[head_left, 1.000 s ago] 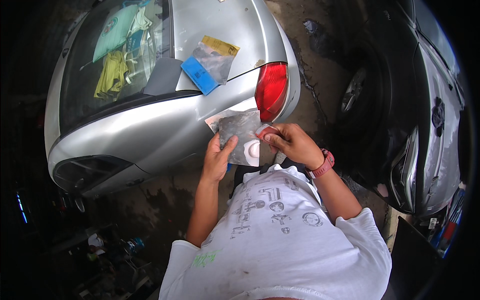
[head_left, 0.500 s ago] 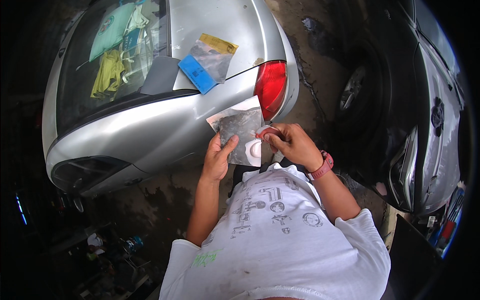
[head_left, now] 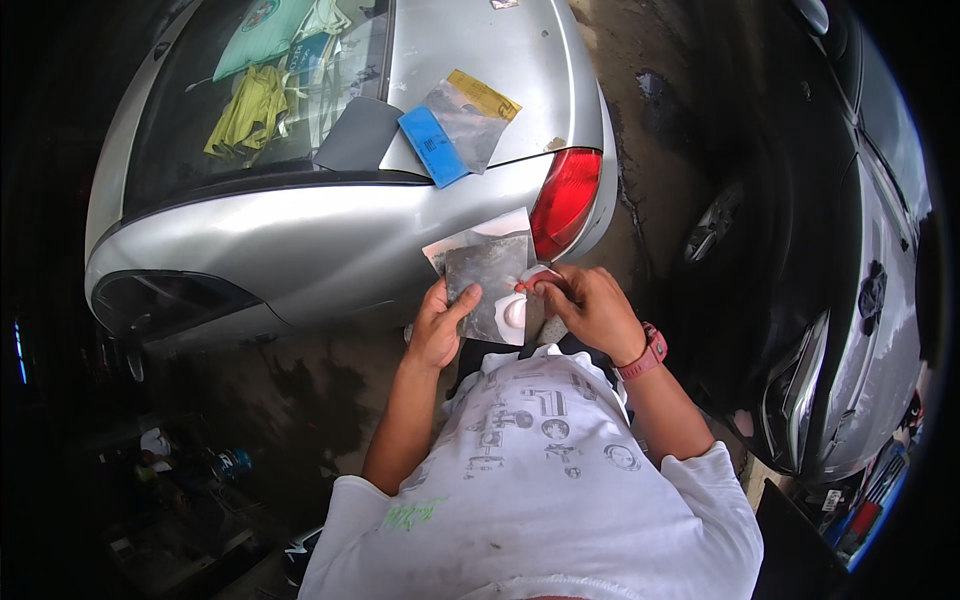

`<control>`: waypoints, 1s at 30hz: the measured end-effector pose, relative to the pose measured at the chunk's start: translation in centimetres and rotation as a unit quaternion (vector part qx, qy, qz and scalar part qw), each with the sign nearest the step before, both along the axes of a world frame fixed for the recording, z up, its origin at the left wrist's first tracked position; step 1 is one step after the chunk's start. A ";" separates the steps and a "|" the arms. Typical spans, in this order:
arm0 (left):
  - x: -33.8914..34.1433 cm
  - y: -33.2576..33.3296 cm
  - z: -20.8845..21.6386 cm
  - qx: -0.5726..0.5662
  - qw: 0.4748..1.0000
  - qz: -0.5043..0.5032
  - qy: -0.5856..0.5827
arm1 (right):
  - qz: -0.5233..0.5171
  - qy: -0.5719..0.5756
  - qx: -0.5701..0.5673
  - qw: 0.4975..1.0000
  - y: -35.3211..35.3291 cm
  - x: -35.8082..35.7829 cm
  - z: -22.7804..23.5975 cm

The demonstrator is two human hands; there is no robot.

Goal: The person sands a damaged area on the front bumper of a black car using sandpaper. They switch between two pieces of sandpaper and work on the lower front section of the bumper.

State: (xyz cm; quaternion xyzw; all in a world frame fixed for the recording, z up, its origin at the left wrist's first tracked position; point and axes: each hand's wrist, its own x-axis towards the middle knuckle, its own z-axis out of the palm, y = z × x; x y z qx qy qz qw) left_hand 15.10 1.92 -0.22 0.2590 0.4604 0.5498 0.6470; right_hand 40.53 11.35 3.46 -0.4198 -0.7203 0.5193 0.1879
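Observation:
My left hand grips the left edge of a flat, smeared grey mixing plate, its thumb lying on top. A paler sheet corner sticks out beyond the plate's far side. Pinkish-white putty sits in a mound near the plate's right edge. In my right hand a small, soft red-and-white tube is pinched between thumb and fingers. The tube's end is over the plate, just beyond the putty, where a small red spot shows. The fingertips under the plate are hidden.
A silver car with a red tail light stands ahead. On its boot lie a blue block, a clear-and-yellow packet and a dark grey sheet. A dark car stands to the right.
The whole view has shifted, so the cars and the items on the boot appear farther right. Both hands keep their holds; the red tube stays close to the putty.

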 end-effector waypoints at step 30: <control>-2.7 -6.3 1.2 0.082 0.972 0.132 -0.175 | -0.029 0.288 0.042 0.956 9.9 -10.7 -3.2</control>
